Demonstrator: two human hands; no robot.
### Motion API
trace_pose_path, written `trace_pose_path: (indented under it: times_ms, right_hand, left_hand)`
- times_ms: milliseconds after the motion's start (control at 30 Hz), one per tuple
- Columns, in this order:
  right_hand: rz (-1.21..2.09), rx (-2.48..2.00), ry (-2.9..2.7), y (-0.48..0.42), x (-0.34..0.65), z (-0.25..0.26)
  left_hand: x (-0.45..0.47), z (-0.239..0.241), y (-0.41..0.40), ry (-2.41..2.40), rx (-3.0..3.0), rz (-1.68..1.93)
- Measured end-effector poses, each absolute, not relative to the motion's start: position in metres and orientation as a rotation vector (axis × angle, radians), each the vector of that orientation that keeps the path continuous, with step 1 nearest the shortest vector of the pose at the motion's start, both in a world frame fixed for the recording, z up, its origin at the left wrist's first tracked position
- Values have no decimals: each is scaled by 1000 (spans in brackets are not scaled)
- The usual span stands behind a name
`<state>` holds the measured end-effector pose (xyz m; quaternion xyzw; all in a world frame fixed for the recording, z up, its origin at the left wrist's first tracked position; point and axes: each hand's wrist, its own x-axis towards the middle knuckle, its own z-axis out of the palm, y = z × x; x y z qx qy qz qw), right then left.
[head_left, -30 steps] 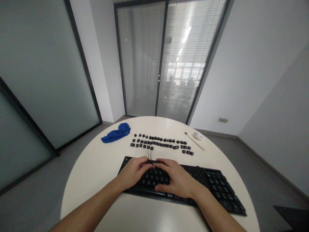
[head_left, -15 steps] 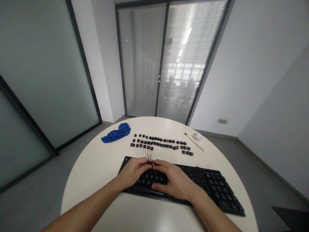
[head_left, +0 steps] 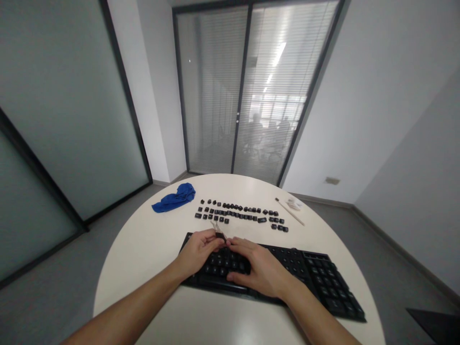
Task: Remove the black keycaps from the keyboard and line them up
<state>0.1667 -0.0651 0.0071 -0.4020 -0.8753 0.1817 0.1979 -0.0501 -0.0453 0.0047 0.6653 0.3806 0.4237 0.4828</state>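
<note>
A black keyboard lies across the near part of a round white table. My left hand is over its upper left part, fingers pinched on a small wire keycap puller that sticks up from them. My right hand rests on the keyboard's middle, fingers curled down on the keys, its fingertips meeting the left hand at the puller. Beyond the keyboard, several loose black keycaps lie in rows on the table.
A crumpled blue cloth lies at the table's far left. A thin stick-like tool and a small white item sit at the far right. Glass doors with blinds stand behind the table.
Both hands have shifted slightly up the keyboard. The wire puller has risen and tilted left in my left hand's pinch.
</note>
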Motion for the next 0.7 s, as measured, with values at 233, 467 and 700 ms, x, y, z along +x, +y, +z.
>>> trace_pose_path:
  times_ms: [233, 467, 700]
  right_hand:
    - [525, -1124, -2329, -64, 165, 9]
    - [446, -1153, -2280, -63, 163, 10]
    - [442, -1177, -2280, -62, 162, 7]
  left_hand:
    - [-50, 5, -44, 880, 1662, 1063]
    - [-52, 4, -44, 904, 1725, 1022]
    - [-48, 4, -45, 892, 1722, 968]
